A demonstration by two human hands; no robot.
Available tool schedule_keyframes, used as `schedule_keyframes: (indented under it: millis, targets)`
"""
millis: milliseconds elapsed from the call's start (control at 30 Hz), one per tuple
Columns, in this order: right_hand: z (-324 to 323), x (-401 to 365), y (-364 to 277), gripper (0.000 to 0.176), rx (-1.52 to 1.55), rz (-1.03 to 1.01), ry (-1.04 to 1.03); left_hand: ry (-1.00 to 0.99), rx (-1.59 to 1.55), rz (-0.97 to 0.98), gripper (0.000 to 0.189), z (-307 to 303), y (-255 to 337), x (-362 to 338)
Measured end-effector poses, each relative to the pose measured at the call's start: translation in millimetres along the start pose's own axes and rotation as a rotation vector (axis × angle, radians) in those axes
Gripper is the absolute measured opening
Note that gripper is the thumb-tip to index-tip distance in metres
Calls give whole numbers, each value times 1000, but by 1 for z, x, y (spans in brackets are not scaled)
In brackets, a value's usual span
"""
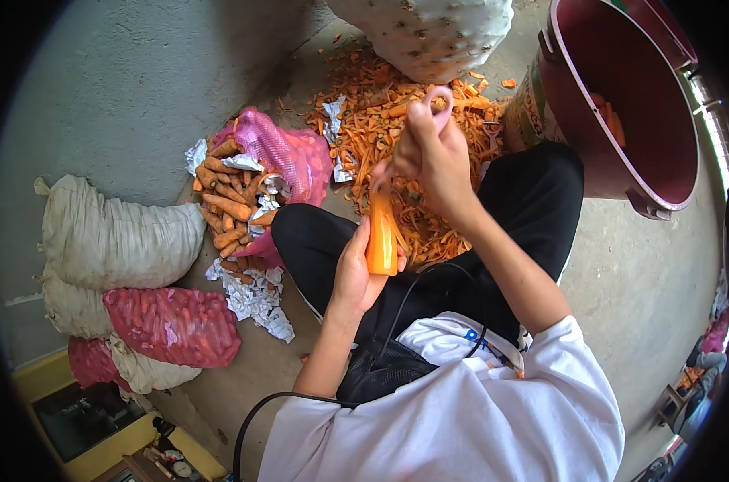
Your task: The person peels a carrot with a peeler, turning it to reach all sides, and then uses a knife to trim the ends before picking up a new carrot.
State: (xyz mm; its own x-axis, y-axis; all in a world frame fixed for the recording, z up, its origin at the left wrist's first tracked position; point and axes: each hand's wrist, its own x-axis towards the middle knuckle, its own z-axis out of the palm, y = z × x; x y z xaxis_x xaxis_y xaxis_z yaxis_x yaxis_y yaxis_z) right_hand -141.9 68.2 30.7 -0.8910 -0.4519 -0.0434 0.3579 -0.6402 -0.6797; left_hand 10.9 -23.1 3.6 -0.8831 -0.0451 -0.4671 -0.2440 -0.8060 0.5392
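An orange carrot (382, 241), smooth and wet-looking, stands nearly upright in my left hand (354, 271), fingers wrapped round its thick lower end. Above it, my right hand (445, 161) is closed on a peeler (440, 104) with a pale pink looped handle; its blade end is blurred near the carrot's top. Under both hands spreads a heap of orange peelings (368, 100) on the floor, reaching between my legs. To the left, unpeeled carrots (230, 207) spill from an open pink mesh bag (288, 157) beside my knee.
A deep maroon tub (661, 165) with a few carrots inside stands at the right. A bulging white sack (429, 36) lies beyond the peelings. White sacks (128, 233) and a red mesh sack (172, 325) lie at the left, near crumpled paper (256, 301). A black cable (248, 422) crosses my lap.
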Motion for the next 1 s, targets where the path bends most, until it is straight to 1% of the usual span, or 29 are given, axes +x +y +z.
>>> schedule_keyframes:
  millis: [100, 133, 167, 200, 233, 267, 300, 333, 367, 400, 433, 467, 533, 567, 600, 633, 700, 733, 800, 867, 933, 1000]
  targets:
    - [20, -42, -7, 25, 145, 206, -46, 82, 88, 30, 38, 11, 1, 2]
    - [24, -49, -6, 24, 173, 259, -70, 41, 108, 31, 39, 8, 0, 2]
    - [21, -53, 2, 23, 217, 298, -35, -1, 129, 31, 39, 2, -1, 1]
    - [14, -49, 8, 23, 196, 253, 14, -44, 148, 31, 39, -1, -3, 1]
    - [3, -40, 13, 23, 175, 209, 63, 79, 127, 57, 41, 15, -1, 0]
    - [-6, -31, 16, 23, 154, 169, 108, 73, 67, 37, 45, 14, 2, 2]
    - [-12, -23, 16, 23, 148, 77, 148, 83, 72, 9, 45, 10, 2, 4]
    - [-15, -11, 11, 23, 95, -70, 240, 89, 81, -17, 45, 7, 4, 5]
    - [-21, -1, -1, 27, 40, -168, 304, 37, 89, -24, 45, 7, 5, 4]
    - [-36, 9, -6, 26, 75, -266, 293, -11, 97, -38, 46, 7, 5, -1]
    - [-42, 16, -19, 25, 57, -300, 293, -61, 103, -52, 46, 7, 5, -4]
    - [-46, 20, -28, 25, 38, -334, 294, -57, 89, -57, 45, 7, 5, -6]
    - [-43, 16, -36, 23, -33, -313, 208, -54, 64, -68, 43, 8, 5, -7]
    - [-41, 11, -41, 22, -71, -303, 167, -11, 68, -49, 43, 9, 3, -6]
    - [-29, 1, -41, 21, -263, -227, 183, 34, 72, -30, 43, 9, 2, -5]
    - [-22, -5, -28, 24, -443, -326, 86, 80, 76, -9, 44, 9, 0, -5]
    - [-9, -33, -18, 36, -875, -316, -103, 96, 81, 14, 46, 6, -2, -5]
    - [-15, -34, -9, 42, -1006, -349, -124, 104, 84, 27, 47, 5, -2, -5]
    - [-27, -37, 11, 55, -1263, -429, -156, 29, 93, 1, 47, 9, 5, -9]
    - [-48, -16, 10, 61, -1307, -282, 122, -24, 94, -25, 48, 10, 7, -15]
    - [-67, 8, -6, 57, -1238, -338, 319, -60, 99, -39, 49, 10, 10, -19]
    - [-64, 4, -21, 49, -1160, -378, 352, -51, 72, -39, 49, 11, 11, -18]
